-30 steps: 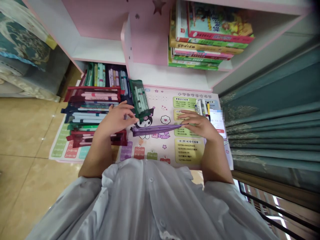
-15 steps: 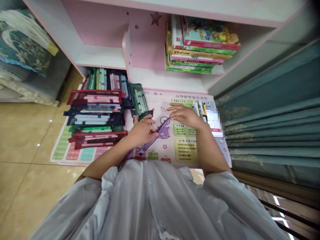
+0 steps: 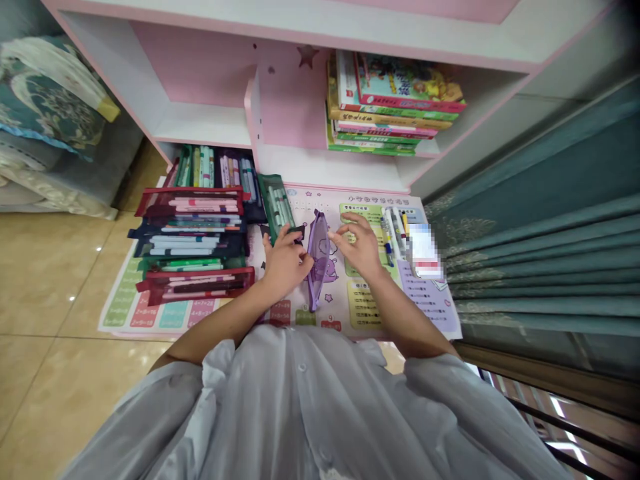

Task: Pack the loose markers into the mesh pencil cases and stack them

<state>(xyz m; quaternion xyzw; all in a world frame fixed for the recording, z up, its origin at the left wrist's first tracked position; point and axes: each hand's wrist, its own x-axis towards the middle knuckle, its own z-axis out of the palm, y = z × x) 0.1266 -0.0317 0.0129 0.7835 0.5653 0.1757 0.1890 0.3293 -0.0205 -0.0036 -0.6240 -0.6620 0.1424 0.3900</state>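
A purple mesh pouch (image 3: 320,260) with its mouth parted stands lengthwise between my hands on the printed desk mat (image 3: 363,320). My left hand (image 3: 287,263) pinches the pouch's left edge with thumb and forefinger, its other fingers spread. At the right edge, my right hand (image 3: 359,245) has its fingers apart, the fingertips close to the mesh. Just beyond my left hand lies a green mesh pouch (image 3: 278,203) of pens. Several loose markers (image 3: 395,232) lie to the right of my right hand.
Red, blue and green pouches (image 3: 193,243) filled with pens are laid out at the left, with more pouches (image 3: 204,167) behind them. A pink and white shelf (image 3: 320,165) holds stacked books (image 3: 395,113). A phone (image 3: 425,250) lies at the right, near the curtain (image 3: 525,247).
The purple pouch has turned from slanted to nearly lengthwise and its mouth has widened. My right hand has moved left and nearer, and its fingers have come off the pouch's far end.
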